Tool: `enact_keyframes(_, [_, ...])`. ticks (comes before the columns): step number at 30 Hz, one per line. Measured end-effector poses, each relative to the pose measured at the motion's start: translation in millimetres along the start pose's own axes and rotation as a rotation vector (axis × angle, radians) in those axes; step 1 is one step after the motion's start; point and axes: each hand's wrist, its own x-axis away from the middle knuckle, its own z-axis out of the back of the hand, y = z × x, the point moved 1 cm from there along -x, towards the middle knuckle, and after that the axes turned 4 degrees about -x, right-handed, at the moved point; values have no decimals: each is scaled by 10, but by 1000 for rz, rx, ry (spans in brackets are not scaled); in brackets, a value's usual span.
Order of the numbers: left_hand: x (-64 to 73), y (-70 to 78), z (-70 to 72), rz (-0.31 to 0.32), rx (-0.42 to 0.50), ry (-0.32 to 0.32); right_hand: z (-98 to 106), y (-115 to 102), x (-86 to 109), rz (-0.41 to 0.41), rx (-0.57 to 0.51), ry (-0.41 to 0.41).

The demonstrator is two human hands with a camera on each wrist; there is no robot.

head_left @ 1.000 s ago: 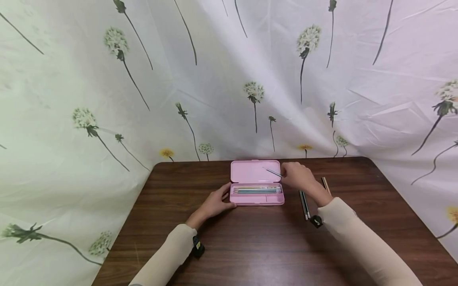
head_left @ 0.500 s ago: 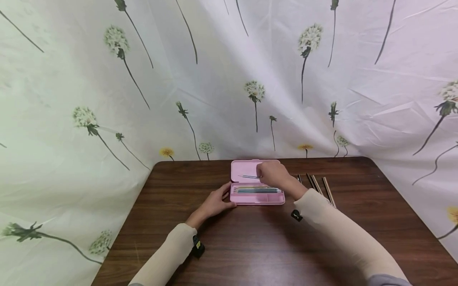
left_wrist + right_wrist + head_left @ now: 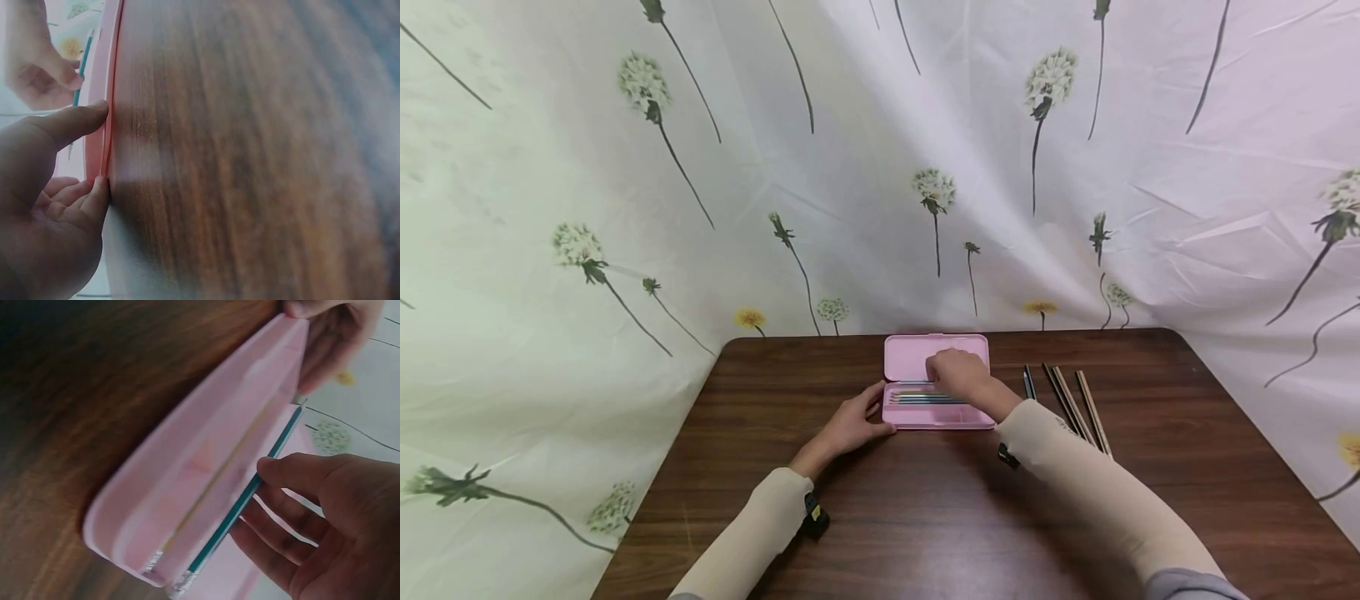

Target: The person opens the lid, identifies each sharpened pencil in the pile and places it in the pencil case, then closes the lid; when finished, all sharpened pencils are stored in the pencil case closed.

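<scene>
A pink pencil case lies on the table with its lid folded back. My left hand holds its left end, thumb at the front corner and fingers at the far one. Between thumb and fingertips, my right hand pinches a teal pencil, level and lengthwise over the back of the case, near the hinge. Several pencils lie side by side in the long rear compartment, partly hidden by the right hand; a yellow one shows in the right wrist view.
Right of the case lie several loose pencils, dark ones and wood-toned ones, partly covered by the right sleeve. Behind the brown wooden table hangs a white cloth with a dandelion print.
My right hand has carried the teal pencil left from beside the lid, then lowered it over the case. The loose pencils at right have come into fuller view. The left hand stays put.
</scene>
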Motion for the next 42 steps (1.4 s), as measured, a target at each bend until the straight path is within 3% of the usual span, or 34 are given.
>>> enact_keyframes(7, [1,11,-5,15,4,2,-145,52,-1,34,55,62])
enact_keyframes(21, [6,18,-12,24,2,18,-277,-24,55,112,187,66])
enact_keyframes(34, [7,25,-12,16,-11,1,-220,-25,139,58,157,68])
enact_keyframes(42, [18,33,-16,14,-5,11,-23,126,226,29,37,158])
